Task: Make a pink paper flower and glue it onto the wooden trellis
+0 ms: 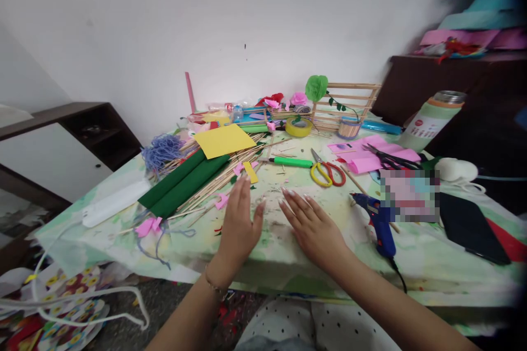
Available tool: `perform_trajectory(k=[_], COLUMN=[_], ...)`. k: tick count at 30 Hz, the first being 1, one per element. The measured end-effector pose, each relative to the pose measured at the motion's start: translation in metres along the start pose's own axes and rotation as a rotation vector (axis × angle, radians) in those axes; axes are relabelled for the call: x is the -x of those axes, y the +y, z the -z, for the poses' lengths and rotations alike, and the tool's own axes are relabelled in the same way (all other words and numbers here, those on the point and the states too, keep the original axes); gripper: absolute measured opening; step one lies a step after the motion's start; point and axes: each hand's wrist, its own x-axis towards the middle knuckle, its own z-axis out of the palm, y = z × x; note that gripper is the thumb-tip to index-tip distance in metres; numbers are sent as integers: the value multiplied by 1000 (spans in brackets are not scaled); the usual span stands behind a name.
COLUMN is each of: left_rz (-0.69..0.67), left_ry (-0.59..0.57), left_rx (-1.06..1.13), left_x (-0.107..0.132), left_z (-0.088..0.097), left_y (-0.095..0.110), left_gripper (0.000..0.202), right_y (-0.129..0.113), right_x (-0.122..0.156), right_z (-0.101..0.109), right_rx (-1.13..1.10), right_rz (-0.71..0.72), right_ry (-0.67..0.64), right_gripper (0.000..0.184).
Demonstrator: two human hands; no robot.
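My left hand [241, 225] is over the front of the table with its fingers straight and the thumb apart. It appears to hold nothing. Its fingertips come close to a small yellow paper strip [251, 173] and pink paper scraps [221, 201]. Palm down, my right hand [315, 230] reaches over the tabletop with fingers stretched out, nothing in its grasp. Beyond it are scissors [337, 174] with red and yellow handles, and a green-handled cutter [292, 162]. A blue glue gun [381, 225] lies to the right of that hand.
Dark green paper [185, 181], thin sticks [208, 186], a yellow sheet [224, 141] and purple yarn [162, 149] lie at left. A tape roll [298, 127] and a stick rack [346, 93] stand behind. At right are black scissors [389, 159], a phone [469, 225] and a bottle [430, 123].
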Motion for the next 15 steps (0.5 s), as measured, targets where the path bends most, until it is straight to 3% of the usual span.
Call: perform_trajectory(k=[3, 5, 8, 13, 15], left_rz=[-337, -445, -422, -249, -184], left_ry=[-170, -273, -301, -171, -168], left_rx=[-75, -103, -157, -363, -443], left_x=[1, -1, -5, -3, -1], left_z=[0, -2, -5, -12, -16], left_y=[21, 31, 30, 11, 8], left_gripper=[62, 59, 53, 48, 51], right_y=[-9, -15, -18, -10, -5], right_x=[-7, -10, -10, -12, -14], right_z=[-2, -2, 0, 8, 10], right_rx=[-29, -51, -54, -49, -58], right_rz=[38, 62, 73, 6, -52], right_ry=[41, 48, 4, -80, -108], right_gripper=[48, 39, 26, 20, 18])
